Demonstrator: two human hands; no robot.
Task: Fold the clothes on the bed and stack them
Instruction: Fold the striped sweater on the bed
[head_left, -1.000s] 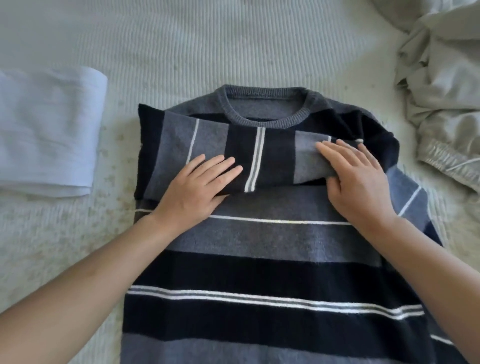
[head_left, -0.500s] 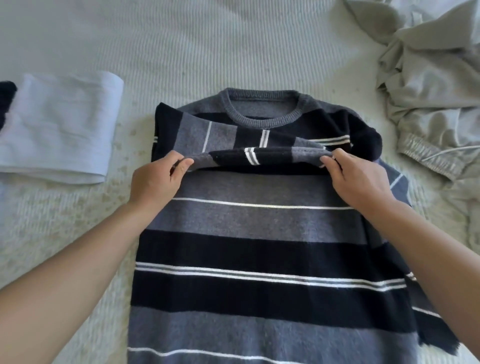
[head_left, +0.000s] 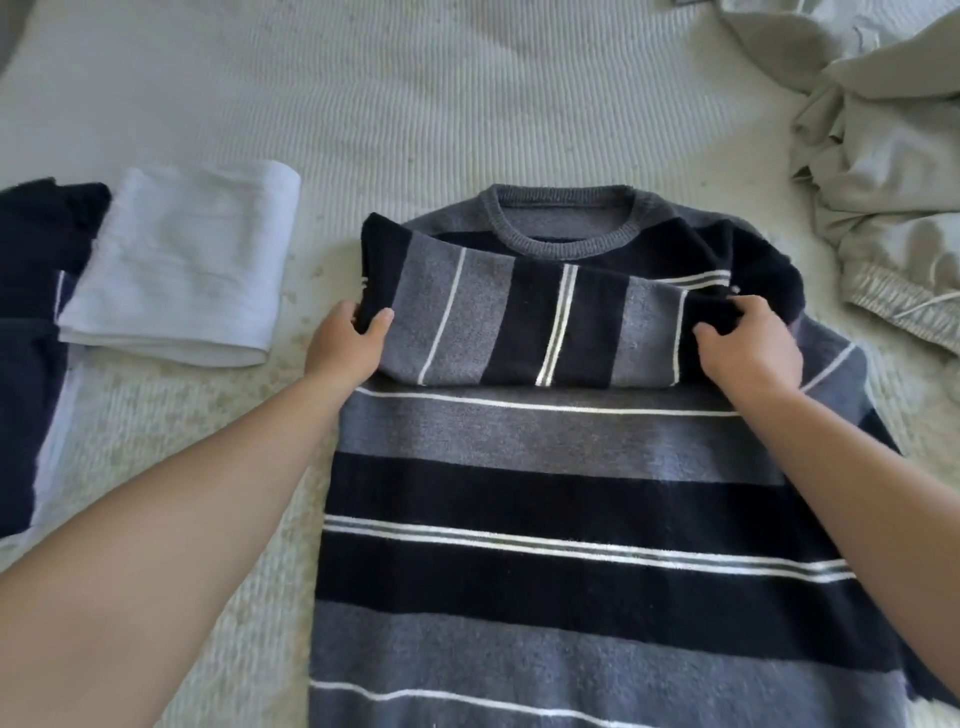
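Observation:
A grey and navy striped sweater (head_left: 561, 493) lies flat on the bed, collar at the far end. Its sleeves are folded across the chest as a striped band (head_left: 535, 322). My left hand (head_left: 345, 345) grips the band's left end, thumb on top. My right hand (head_left: 748, 345) pinches the dark fabric at the band's right end. A folded white garment (head_left: 182, 265) lies to the left, next to a folded navy garment (head_left: 31, 322).
A crumpled pile of pale grey clothes (head_left: 893, 171) with an elastic waistband lies at the right, far side. The cream ribbed bedspread (head_left: 415, 104) stretches out beyond the sweater's collar.
Both hands went from pressing flat on the folded sleeves to gripping their ends. The lifted sleeve band now lies lower and flatter across the chest. The camera view has shifted left.

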